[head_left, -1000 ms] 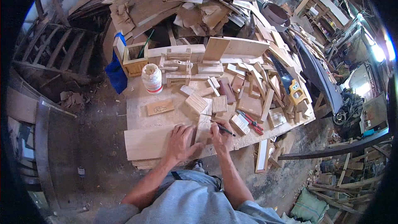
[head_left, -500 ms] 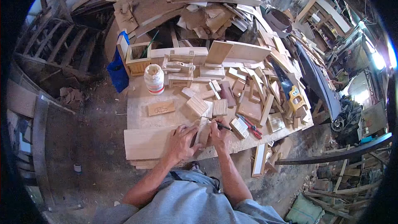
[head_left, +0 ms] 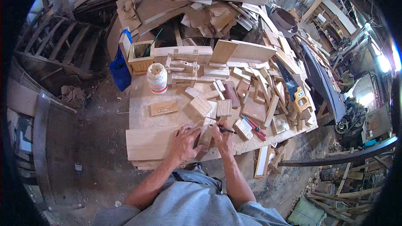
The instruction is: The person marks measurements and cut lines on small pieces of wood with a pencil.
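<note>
My left hand (head_left: pixel 186 143) lies on the right end of a wide pale board (head_left: pixel 148 143), its thumb and fingertips against a small wooden strip (head_left: pixel 206 133). The fingers of my left hand are spread. Just right of the strip, my right hand (head_left: pixel 222 137) is closed round a dark pen (head_left: pixel 226 130), whose tip points left over the strip. Beyond my hands lie a striped wood block (head_left: pixel 201 106) and a square block (head_left: pixel 224 107). A small board with a drawn outline (head_left: pixel 164 108) rests behind the wide board.
A white jar (head_left: pixel 157 78) stands at the back left, near a wooden box (head_left: pixel 141 57). Red pliers (head_left: pixel 256 129) and a yellow-handled saw (head_left: pixel 300 99) lie to the right among wood offcuts. Blue cloth (head_left: pixel 120 73) hangs at the table's left edge.
The view has shifted slightly. Both hands stay in nearly the same place, and the pen has tilted slightly in my right hand.
</note>
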The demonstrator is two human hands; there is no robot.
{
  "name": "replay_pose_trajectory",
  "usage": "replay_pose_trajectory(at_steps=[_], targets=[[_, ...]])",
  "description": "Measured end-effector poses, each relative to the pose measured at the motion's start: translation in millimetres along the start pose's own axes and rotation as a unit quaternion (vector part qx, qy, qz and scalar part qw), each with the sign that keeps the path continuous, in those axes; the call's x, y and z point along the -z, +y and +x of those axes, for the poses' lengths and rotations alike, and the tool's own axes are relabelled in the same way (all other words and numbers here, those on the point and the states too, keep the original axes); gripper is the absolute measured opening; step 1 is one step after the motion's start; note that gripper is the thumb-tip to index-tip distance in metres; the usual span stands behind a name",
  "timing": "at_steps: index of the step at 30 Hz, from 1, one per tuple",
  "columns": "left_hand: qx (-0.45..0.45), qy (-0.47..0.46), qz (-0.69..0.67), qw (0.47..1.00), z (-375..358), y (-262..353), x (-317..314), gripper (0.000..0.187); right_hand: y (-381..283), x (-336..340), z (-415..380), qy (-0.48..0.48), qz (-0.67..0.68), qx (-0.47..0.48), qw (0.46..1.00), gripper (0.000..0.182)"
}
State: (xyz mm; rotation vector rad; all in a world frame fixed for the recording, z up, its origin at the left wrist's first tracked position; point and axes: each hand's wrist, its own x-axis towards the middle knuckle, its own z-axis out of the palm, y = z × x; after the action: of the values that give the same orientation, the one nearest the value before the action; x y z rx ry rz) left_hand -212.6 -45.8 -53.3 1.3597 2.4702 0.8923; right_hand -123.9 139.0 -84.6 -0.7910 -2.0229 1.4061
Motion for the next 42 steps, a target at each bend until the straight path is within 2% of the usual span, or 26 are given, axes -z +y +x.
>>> replay_pose_trajectory(at_steps=[3,12,20,27,30,36,39,42], targets=[[0.0,-0.004,0.01,1.0,0.3,0.2,-0.3,0.073,-10.9,1.5,-0.4,-0.002,-0.059,0.033,0.998,0.009],[-0.01,0.001,0.003,1.0,0.5,-0.3,1.5,0.076,-15.9,-3.5,-2.0,-0.015,-0.017,0.045,0.999,0.009],[-0.01,0.005,-0.004,1.0,-1.2,-1.2,0.0,0.076,-12.0,1.1,-1.0,-0.093,0.013,0.03,0.995,0.011],[-0.004,0.009,-0.021,1.0,-0.1,-1.0,-0.8,0.079,-15.4,9.0,-0.4,-0.135,0.036,0.054,0.989,0.016],[-0.006,0.009,-0.035,0.999,-0.3,-2.8,-2.2,0.079,-27.3,11.5,-2.8,-0.135,0.001,0.004,0.991,0.018],[0.017,-0.007,-0.025,1.0,0.1,4.6,6.2,0.078,4.0,1.3,-2.7,-0.07,0.003,0.048,0.996,0.019],[0.028,-0.002,-0.036,0.999,-0.3,5.5,3.8,0.077,8.3,-1.0,-4.8,-0.052,0.045,0.028,0.997,0.018],[0.021,0.013,-0.035,0.999,-1.5,1.5,-1.5,0.076,-0.7,-0.1,-6.2,-0.04,0.023,0.029,0.998,0.019]])
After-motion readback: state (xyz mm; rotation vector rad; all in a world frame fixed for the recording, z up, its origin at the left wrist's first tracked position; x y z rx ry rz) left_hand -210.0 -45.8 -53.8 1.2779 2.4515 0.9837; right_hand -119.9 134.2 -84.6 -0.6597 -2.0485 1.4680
